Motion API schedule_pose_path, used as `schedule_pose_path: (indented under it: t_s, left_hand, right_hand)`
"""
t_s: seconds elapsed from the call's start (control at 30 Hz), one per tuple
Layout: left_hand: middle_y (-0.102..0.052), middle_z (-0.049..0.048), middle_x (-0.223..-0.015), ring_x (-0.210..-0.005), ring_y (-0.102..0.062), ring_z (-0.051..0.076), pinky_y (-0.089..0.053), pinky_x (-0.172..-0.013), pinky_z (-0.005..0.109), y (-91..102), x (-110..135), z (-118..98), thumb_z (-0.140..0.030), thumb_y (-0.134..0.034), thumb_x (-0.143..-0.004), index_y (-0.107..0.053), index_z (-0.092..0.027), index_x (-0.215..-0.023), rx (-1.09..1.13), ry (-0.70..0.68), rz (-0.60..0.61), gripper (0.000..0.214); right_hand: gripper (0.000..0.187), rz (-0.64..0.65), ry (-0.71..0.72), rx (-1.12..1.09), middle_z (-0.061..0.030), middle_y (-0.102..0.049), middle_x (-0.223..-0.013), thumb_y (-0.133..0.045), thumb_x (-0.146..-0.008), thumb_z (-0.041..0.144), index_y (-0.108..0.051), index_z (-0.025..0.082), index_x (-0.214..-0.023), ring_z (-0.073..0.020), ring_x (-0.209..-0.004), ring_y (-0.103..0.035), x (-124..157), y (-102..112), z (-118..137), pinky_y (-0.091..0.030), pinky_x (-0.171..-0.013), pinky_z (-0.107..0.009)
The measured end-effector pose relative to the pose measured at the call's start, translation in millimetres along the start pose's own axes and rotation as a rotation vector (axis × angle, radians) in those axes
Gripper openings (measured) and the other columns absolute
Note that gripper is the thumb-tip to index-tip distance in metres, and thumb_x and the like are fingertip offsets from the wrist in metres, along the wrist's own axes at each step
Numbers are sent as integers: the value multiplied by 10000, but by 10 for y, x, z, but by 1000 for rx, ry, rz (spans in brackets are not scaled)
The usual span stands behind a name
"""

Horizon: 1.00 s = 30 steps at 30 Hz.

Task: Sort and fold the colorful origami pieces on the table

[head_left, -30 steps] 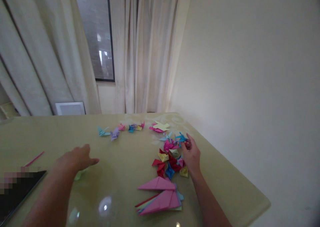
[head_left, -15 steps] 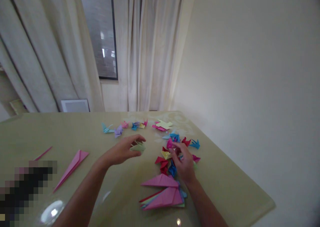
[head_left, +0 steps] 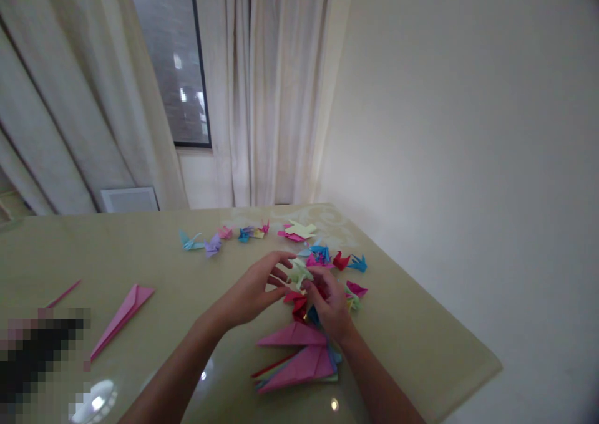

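Between my hands is a pale green folded paper crane. My right hand pinches its right side between thumb and fingers. At the crane's left edge, my left hand has its fingers apart and curved; whether a fingertip touches the paper is hard to see. Below and around my right hand lie a red paper crane, a blue one partly hidden by that hand, and a magenta one. Just beyond are a magenta crane and a blue crane.
Pink folded paper pieces are stacked in front, with another pink piece at left. More small cranes form a row at the back. Flat cut papers lie behind the cluster. A wall borders the table's right side.
My left hand has moved right, bringing the pale green crane to my right hand, which now pinches it. The magenta crane my right hand was at now lies in the cluster. The view has shifted slightly.
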<state>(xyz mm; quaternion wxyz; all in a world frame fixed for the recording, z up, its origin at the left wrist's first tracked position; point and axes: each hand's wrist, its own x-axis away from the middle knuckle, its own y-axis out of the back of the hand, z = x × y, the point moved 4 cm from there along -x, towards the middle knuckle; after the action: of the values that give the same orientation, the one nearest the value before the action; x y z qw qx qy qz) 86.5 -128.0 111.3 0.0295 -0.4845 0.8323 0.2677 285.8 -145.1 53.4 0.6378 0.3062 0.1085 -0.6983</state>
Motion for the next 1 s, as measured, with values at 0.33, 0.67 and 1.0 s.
schedule_pose_path:
  t_s: [0.33, 0.67, 1.0]
  left_hand:
    - [-612, 241, -1362, -1302, -598, 365, -446, -1139, 525, 762, 216, 1238, -220, -574, -894, -582, -80, -1320, -789, 395, -394, 449]
    - [-625, 223, -1390, -1259, -628, 382, -474, -1079, 532, 1355, 86, 1593, -242, -570, -878, -605, -152, -1346, -859, 610, -524, 478]
    - [-715, 86, -1082, -893, -741, 228, -593, -826, 330, 790, -61, 1170, -389, -614, -900, -680, -209, -1083, -583, 342, -408, 265]
  right_hand:
    - [528, -494, -83, 304, -179, -726, -1243, -645, -913, 514, -664, 156, -1299, -275, -931, -737, -331, 798, -456, -604, -866, -430]
    - [415, -394, 11, 340, -139, -730, -1071, -611, -992, 530, -719, 175, -1179, -260, -827, -689, -248, 616, -403, -588, -757, -408]
    - [322, -266, 10, 223, -89, -741, -973, -635, -1012, 473, -731, 196, -1146, -253, -834, -688, -232, 437, -183, -569, -760, -367]
